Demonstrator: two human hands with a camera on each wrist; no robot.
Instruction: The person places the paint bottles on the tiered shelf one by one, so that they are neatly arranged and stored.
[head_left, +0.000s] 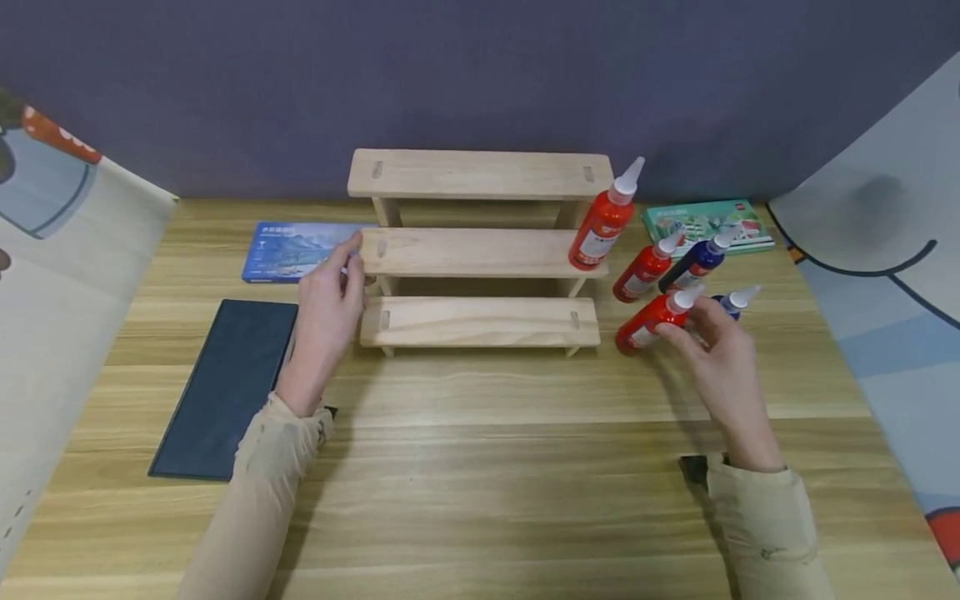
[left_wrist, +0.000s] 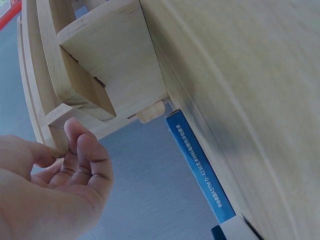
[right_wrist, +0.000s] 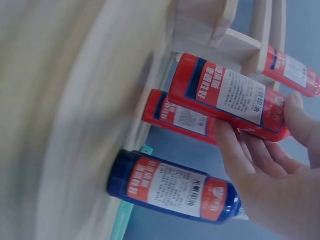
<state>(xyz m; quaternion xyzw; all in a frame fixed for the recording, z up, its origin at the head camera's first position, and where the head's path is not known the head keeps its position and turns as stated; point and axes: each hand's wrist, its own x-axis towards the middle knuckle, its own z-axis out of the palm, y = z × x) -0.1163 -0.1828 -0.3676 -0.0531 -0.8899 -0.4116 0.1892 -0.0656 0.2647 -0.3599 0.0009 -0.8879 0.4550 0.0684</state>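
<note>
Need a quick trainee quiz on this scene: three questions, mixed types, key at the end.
1. What does the person's right grip hold? A) a dark blue bottle; B) a red bottle; C) a green box.
2. True or false: the wooden stand has four tiers.
3. Fill in: the left grip is at the left end of the stand's ____ tier.

Key: 1. B; 2. False, three; 3. middle.

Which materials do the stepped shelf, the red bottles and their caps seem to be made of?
The stepped shelf looks like pale wood, smooth and apparently unpainted: grain shows along its boards. The red bottles seem to be glossy plastic, judging by their smooth walls with a soft sheen, but the pictures cannot rule out glass. The white caps, evenly opaque, are probably plastic too.
</note>
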